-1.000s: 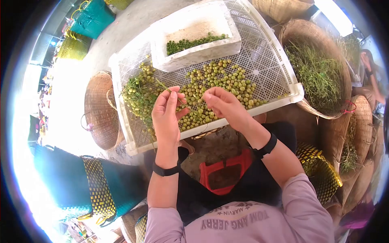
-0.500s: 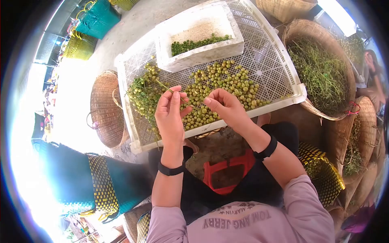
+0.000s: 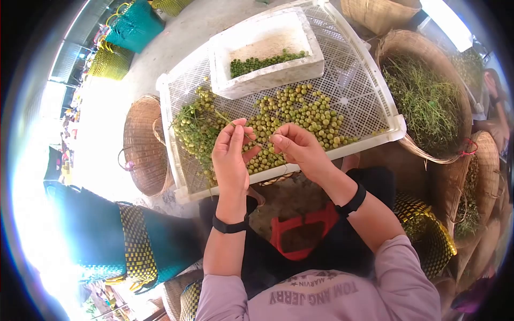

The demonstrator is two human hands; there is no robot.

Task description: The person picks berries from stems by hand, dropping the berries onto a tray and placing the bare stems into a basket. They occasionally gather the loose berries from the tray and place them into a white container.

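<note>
My left hand (image 3: 231, 155) pinches a thin green stem (image 3: 223, 116) between thumb and fingers, over the near side of a white mesh tray (image 3: 357, 67). Just to its right, my right hand (image 3: 301, 148) has thumb and index finger pressed together; whatever they hold is too small to make out. Round green-yellow fruits (image 3: 284, 109) lie loose on the tray behind and between the hands. At the tray's left, beside my left hand, is a heap of stems with fruits still attached (image 3: 194, 125). A white foam box (image 3: 267, 83) on the tray's far part contains smaller, darker green fruits (image 3: 262, 63).
A wicker basket of green stems (image 3: 423, 99) stands to the right, with more baskets below it. Another wicker basket (image 3: 143, 152) leans at the left. Teal woven bags (image 3: 91, 224) are at lower left. A red plastic stool (image 3: 281, 230) shows between my legs.
The whole view has shifted slightly, so everything sits a little lower and to the right. Both hands keep nearly the same pose, the left still pinching the stem.
</note>
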